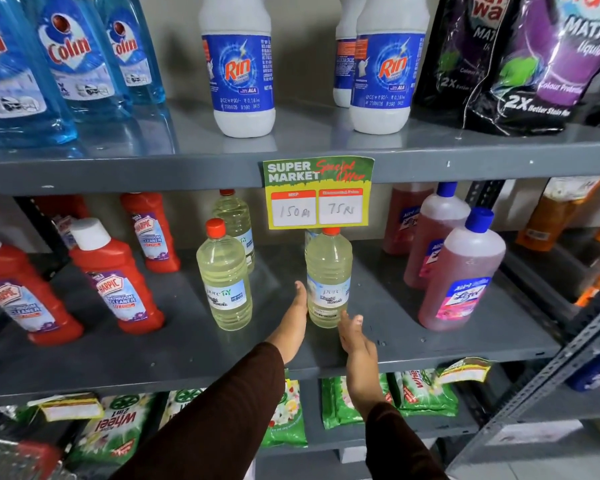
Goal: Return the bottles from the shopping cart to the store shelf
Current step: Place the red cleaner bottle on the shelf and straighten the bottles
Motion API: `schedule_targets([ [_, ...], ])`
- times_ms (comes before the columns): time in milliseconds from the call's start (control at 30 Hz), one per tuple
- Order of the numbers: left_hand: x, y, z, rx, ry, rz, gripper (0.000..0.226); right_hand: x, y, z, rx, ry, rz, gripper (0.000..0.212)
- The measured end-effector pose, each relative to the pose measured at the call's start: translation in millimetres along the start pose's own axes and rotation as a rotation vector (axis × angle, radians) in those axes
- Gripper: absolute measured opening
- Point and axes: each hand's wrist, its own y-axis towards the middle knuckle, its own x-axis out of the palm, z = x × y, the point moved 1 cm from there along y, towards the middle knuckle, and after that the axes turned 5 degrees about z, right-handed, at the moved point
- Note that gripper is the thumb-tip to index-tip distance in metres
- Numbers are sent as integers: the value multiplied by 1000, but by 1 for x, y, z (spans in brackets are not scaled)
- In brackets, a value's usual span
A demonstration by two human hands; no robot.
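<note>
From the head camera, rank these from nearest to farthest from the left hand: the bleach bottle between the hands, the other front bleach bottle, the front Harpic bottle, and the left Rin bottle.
From the left hand:
1. Bleach bottle between the hands, touching its fingers.
2. Other front bleach bottle, just left.
3. Front Harpic bottle, further left.
4. Left Rin bottle, on the shelf above.

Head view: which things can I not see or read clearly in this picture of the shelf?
- Shopping cart: out of view, beyond the picture's edges.
- Third pale bleach bottle: front bottle covers its lower part.
- Neck of the bottle between the left hand and right hand: price tag hides it.
- Whether either hand grips it: unclear.
- Colin bottles: tops cut by the upper edge.
</note>
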Motion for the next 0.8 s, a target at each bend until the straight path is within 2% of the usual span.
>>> schedule_targets([
  [100,-17,-9,-4,33,-17,75,86,-3,-5,-1,-15,145,57,54],
  [133,-29,-15,-8,77,-55,135,80,1,-10,0,-17,157,55,49],
  [233,-70,-41,-31,239,-156,426,30,30,-23,9,-22,102,-20,37],
  [300,-99,-59,-42,335,-183,594,17,56,-22,15,-25,43,-97,26],
  [367,-126,-59,-42,380,-220,693,8,84,-15,16,-22,13,-191,28],
  [433,-146,-39,-39,362,-269,624,23,101,-5,15,-9,5,-229,40],
  [467,-158,-28,-41,343,-240,543,39,113,-1,14,2,-11,-245,46],
  [533,-175,-10,-47,300,-49,390,70,133,1,15,10,-60,-295,51],
  [600,-182,5,-52,290,135,280,72,146,-1,16,12,-78,-326,44],
  [800,-199,51,-88,284,190,216,60,156,0,24,21,-117,-320,47],
])
